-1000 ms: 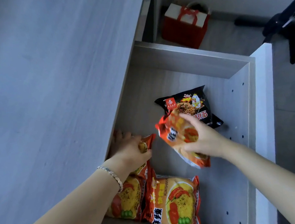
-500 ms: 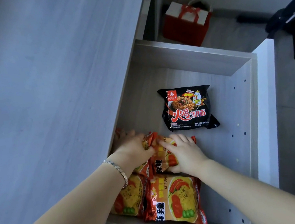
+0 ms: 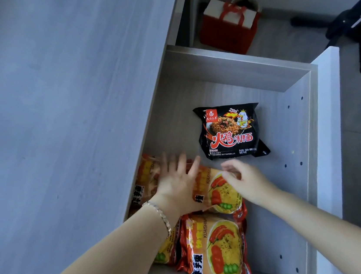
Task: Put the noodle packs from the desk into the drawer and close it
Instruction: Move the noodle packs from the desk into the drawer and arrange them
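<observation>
The pulled-out drawer (image 3: 230, 69) holds a black noodle pack (image 3: 231, 130) lying flat near its middle. Several orange noodle packs lie at the near end: one (image 3: 216, 248) closest to me, one (image 3: 220, 191) above it, and others (image 3: 144, 182) partly under the desk edge. My left hand (image 3: 176, 183) hovers flat with fingers spread over the orange packs, holding nothing. My right hand (image 3: 244, 179) is just above the upper orange pack's far edge, fingers loosely curled and empty.
The grey desk top (image 3: 60, 128) fills the left side and overhangs the drawer's left part. The white drawer front (image 3: 331, 132) stands at the right. On the floor beyond are a red gift bag (image 3: 229, 26) and a black stand base (image 3: 356, 24).
My right hand laid the orange pack it held down among the others and let go. Both hands have lifted off the packs, the left one opening its fingers.
</observation>
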